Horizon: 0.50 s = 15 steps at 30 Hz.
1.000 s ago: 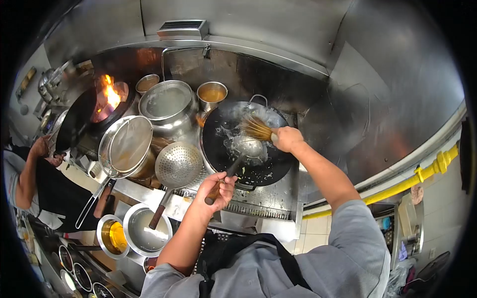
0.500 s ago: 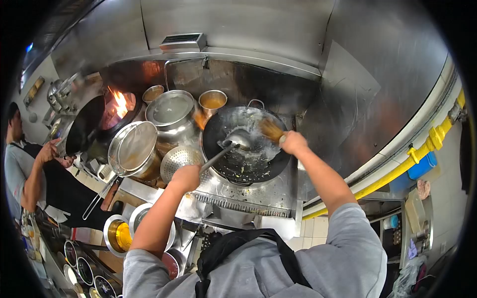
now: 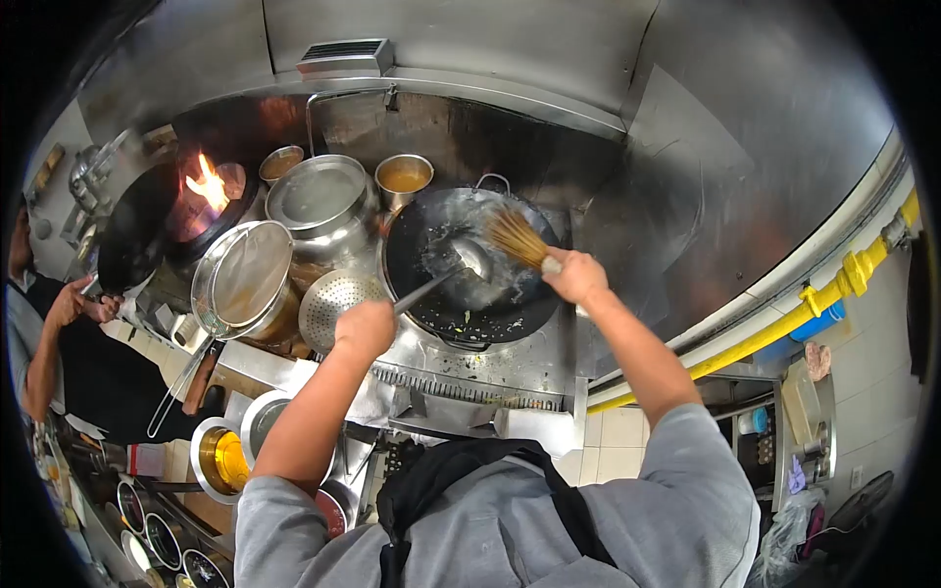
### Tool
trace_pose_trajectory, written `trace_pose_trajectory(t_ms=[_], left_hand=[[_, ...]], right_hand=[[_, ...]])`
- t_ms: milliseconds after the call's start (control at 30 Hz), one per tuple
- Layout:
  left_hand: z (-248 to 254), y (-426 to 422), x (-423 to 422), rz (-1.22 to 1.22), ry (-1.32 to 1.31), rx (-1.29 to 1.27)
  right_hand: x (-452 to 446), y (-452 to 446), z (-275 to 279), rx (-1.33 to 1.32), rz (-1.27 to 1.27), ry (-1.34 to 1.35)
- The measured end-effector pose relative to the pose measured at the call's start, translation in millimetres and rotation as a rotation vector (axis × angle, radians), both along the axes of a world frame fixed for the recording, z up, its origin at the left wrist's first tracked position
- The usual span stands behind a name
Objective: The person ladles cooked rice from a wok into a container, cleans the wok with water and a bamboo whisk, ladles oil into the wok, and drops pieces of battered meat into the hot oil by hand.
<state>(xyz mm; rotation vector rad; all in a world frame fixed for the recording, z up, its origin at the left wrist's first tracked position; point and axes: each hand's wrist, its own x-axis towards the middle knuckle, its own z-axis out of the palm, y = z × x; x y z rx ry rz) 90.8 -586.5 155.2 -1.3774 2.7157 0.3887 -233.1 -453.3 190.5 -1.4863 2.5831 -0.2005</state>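
Note:
My left hand (image 3: 367,328) is closed around the handle of a metal ladle (image 3: 472,257), whose bowl is inside a large black wok (image 3: 529,316). In my right hand (image 3: 578,276) is the base of a bamboo wok brush (image 3: 517,238). Its spread bristles point up and left, over the wet inside of the wok, close to the ladle bowl. Water and pale foam show in the wok, with small food scraps along its near side. A perforated strainer (image 3: 333,306) lies beside my left hand.
Left of the wok stand a lidded pot (image 3: 319,191), a small pot of orange liquid (image 3: 405,176) and mesh strainers (image 3: 250,279). Flames (image 3: 208,184) rise near another wok (image 3: 132,235), close to a co-worker's hands (image 3: 74,302). A yellow pipe (image 3: 765,328) runs along the right wall.
The view has shifted, so the scene sits higher and further left. The brush bristles, blurred before, now look sharper and more spread. The ladle bowl has turned slightly. Both hands keep their holds.

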Motion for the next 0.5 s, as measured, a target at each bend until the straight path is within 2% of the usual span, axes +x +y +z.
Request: trace_pose_trajectory(t_ms=[67,100,167,200,233,267,300,333,400,500], left_hand=[[1.3,-0.9,-10.5,0.006,0.035,-0.017],[-1.1,-3.1,-8.1,-0.008,0.029,-0.017],[-12.7,-15.1,5.9,0.042,0.15,0.093],[-29.1,-21.4,19.6,0.035,0.263,0.176],[-51.8,-28.9,38.3,0.023,0.369,0.256],[-76.2,-33.3,54.9,0.118,0.466,0.475],[-84.3,-21.6,67.7,0.236,0.622,0.617],[-82.0,-8.6,77.6,0.318,0.717,0.71],[-80.2,9.6,98.5,0.404,0.873,0.884],[-83.1,28.1,109.7,0.597,1.005,0.724]], right_hand=[[27.4,6.4,-7.2,-0.118,0.078,0.027],[23.6,8.4,-21.8,0.008,0.172,0.026],[-4.2,12.5,-18.2,0.085,0.078,0.072],[-21.3,12.1,-11.5,0.167,0.005,0.129],[-27.6,16.4,-0.3,0.124,0.005,0.145],[-28.4,23.3,9.9,0.086,-0.001,0.154],[-28.8,22.8,11.1,0.117,0.06,0.255],[-32.7,15.7,9.7,0.109,0.054,0.245],[-41.3,-0.2,2.3,0.413,0.251,0.306],[-60.4,-80.0,-48.4,0.264,0.185,0.321]])
